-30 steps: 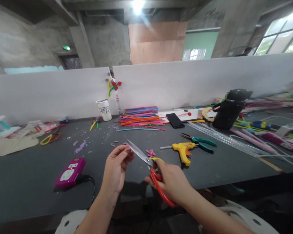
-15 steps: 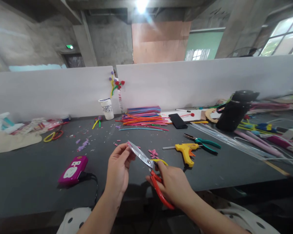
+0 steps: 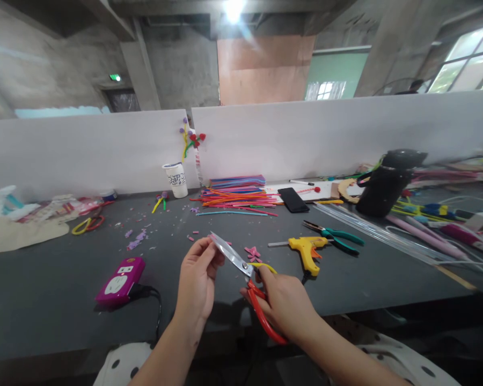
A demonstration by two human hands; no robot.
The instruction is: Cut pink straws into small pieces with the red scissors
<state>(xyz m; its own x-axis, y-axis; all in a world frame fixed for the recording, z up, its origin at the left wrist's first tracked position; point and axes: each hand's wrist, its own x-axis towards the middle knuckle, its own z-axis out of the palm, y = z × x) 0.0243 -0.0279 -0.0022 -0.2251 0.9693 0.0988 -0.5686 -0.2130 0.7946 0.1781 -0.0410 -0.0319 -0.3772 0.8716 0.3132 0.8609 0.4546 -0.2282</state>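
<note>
Pinched in the fingertips of my left hand [image 3: 198, 273] is a small pink pipe cleaner piece, mostly hidden by fingers and blade. My right hand [image 3: 287, 303] grips scissors [image 3: 233, 257] with one red and one yellow handle. Their blades look nearly closed and point up-left, the tips at my left fingertips. Behind the scissors lies a little pile of pink cut pieces [image 3: 253, 253]. A few more pink bits [image 3: 190, 238] are scattered beyond my left hand.
A yellow glue gun [image 3: 306, 253], green-handled pliers [image 3: 340, 236] and a phone [image 3: 293, 199] lie to the right. Pipe cleaners [image 3: 237, 195] are stacked behind, beside a paper cup [image 3: 176, 181]. A magenta power box [image 3: 121, 281] sits left; a black thermos [image 3: 388, 185] stands far right.
My left hand has shifted very slightly to the right. The scissors and my right hand look almost the same.
</note>
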